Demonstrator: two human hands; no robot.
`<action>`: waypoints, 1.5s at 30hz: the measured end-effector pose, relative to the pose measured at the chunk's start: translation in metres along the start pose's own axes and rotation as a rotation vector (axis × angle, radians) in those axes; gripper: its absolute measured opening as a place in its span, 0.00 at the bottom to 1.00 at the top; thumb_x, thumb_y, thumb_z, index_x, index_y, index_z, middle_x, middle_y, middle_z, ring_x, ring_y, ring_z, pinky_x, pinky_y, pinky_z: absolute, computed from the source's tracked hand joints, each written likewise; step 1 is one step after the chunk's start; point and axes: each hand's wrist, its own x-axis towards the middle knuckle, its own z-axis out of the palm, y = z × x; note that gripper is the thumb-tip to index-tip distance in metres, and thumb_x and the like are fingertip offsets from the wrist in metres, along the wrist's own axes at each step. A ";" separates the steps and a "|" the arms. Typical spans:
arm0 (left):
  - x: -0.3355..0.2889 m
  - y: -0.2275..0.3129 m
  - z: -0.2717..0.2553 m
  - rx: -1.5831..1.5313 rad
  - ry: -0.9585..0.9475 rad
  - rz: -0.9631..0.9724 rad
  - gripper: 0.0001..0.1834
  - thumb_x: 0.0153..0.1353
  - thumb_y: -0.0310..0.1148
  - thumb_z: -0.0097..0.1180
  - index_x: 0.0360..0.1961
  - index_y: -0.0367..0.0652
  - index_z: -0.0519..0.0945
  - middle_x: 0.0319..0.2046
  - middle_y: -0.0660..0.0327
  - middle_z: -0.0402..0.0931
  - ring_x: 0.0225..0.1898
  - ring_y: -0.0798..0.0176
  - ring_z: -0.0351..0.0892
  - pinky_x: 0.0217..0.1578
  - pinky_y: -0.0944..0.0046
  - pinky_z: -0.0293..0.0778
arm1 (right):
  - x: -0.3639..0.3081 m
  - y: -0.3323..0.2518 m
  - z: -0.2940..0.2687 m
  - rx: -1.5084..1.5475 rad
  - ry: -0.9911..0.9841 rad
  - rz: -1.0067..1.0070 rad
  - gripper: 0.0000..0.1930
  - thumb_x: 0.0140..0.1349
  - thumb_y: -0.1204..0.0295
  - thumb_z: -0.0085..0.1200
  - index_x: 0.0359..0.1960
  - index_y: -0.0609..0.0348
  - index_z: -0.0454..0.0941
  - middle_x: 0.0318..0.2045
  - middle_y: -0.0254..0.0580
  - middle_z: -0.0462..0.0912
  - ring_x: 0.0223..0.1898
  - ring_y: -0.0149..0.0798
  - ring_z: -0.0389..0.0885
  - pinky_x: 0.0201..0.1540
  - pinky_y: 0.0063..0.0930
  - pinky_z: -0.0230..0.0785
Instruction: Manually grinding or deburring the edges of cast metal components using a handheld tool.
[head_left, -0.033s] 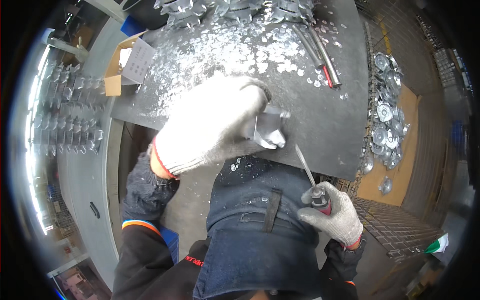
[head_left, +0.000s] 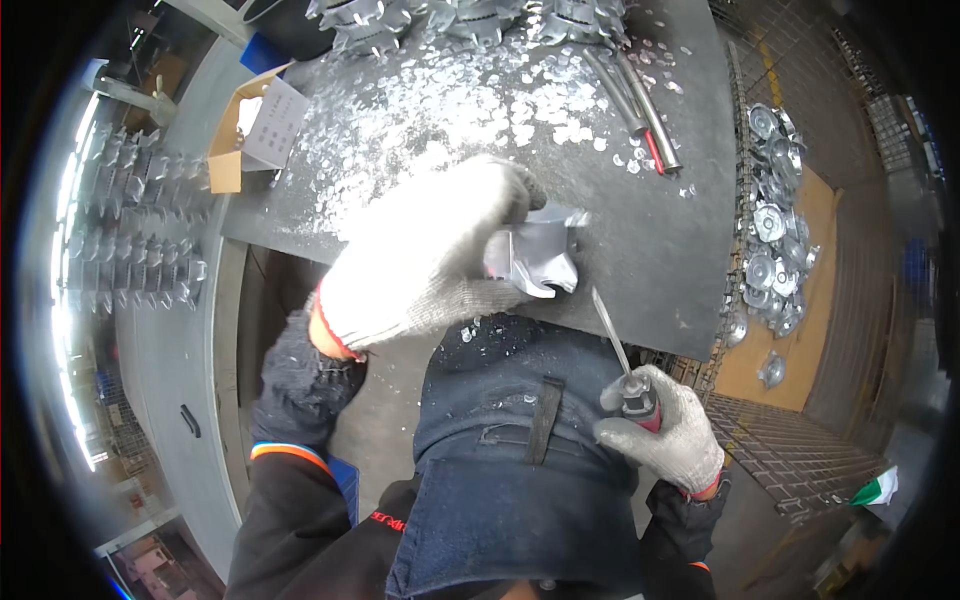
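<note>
My left hand [head_left: 430, 245], in a white knitted glove with a red hem, is closed around a silvery cast-metal part [head_left: 545, 255]. The part has a flat side and a curved, notched lower edge, and hangs over the table's near edge; my glove hides its left end. Lower right, my gloved right hand [head_left: 670, 430] wraps the dark and red handle of a slim-bladed hand tool [head_left: 612, 330]. Its thin metal blade points up and left toward the cast part, with a gap between them. The exact kind of tool cannot be made out.
Bright metal flakes [head_left: 440, 110] litter the dark table [head_left: 660, 250]. Metal rods [head_left: 650, 115] lie at its far right, a cardboard box [head_left: 270, 135] at its left. Several castings [head_left: 475, 20] stand along the back. More metal parts [head_left: 770, 220] lie beyond a wire mesh on the right.
My left hand and the cast part have shifted slightly to the right, the part turning a little. My right hand with the tool has barely moved.
</note>
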 end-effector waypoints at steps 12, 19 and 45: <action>-0.037 -0.007 0.077 -0.562 0.423 -0.287 0.38 0.41 0.30 0.94 0.51 0.36 0.80 0.56 0.48 0.90 0.56 0.58 0.90 0.58 0.56 0.85 | 0.007 -0.028 0.010 -0.042 -0.279 0.161 0.25 0.57 0.69 0.85 0.52 0.62 0.86 0.43 0.39 0.95 0.45 0.31 0.92 0.52 0.32 0.84; -0.047 -0.018 0.080 -0.524 0.415 -0.146 0.37 0.43 0.30 0.93 0.51 0.38 0.79 0.58 0.46 0.89 0.58 0.54 0.89 0.59 0.52 0.85 | 0.019 -0.025 0.024 0.038 -0.195 -0.093 0.33 0.63 0.50 0.83 0.57 0.64 0.84 0.30 0.48 0.91 0.30 0.37 0.92 0.38 0.34 0.81; -0.004 0.048 0.036 -0.052 0.228 -0.316 0.23 0.52 0.37 0.83 0.46 0.44 0.84 0.30 0.57 0.83 0.32 0.52 0.88 0.38 0.55 0.84 | 0.009 -0.036 0.060 -0.632 0.559 0.006 0.26 0.69 0.50 0.77 0.52 0.59 0.84 0.34 0.47 0.93 0.30 0.50 0.94 0.33 0.39 0.85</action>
